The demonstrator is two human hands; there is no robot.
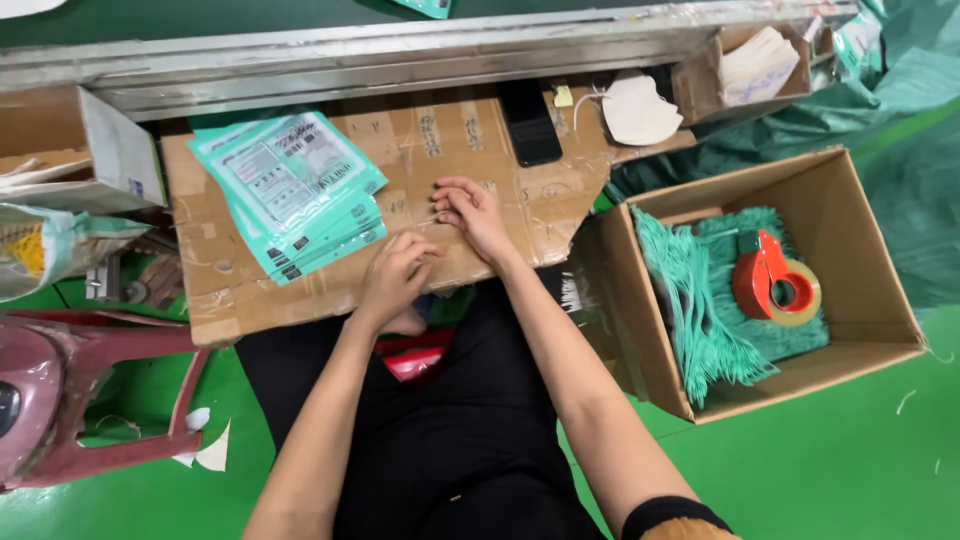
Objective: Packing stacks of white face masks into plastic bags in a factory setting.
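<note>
Cardboard work surface point(250, 290) sits centre frame on the person's lap, metal rail point(400, 50) running behind it across the top; left hand point(395, 275) and right hand point(470, 212) rest on it mid-frame, just beside each other. Stack of flat packets point(290, 190) lies on the board left of the hands, phone point(530, 122) behind them at the board's upper edge. Open carton point(850, 330) at right on the floor holds bundled ties point(700, 310) with a tape dispenser point(775, 280) on top (small box point(700, 80) of pads upper right).

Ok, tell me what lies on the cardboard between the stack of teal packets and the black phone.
In the head view, only bare taped cardboard top lies between the teal packets and the black phone.
</note>
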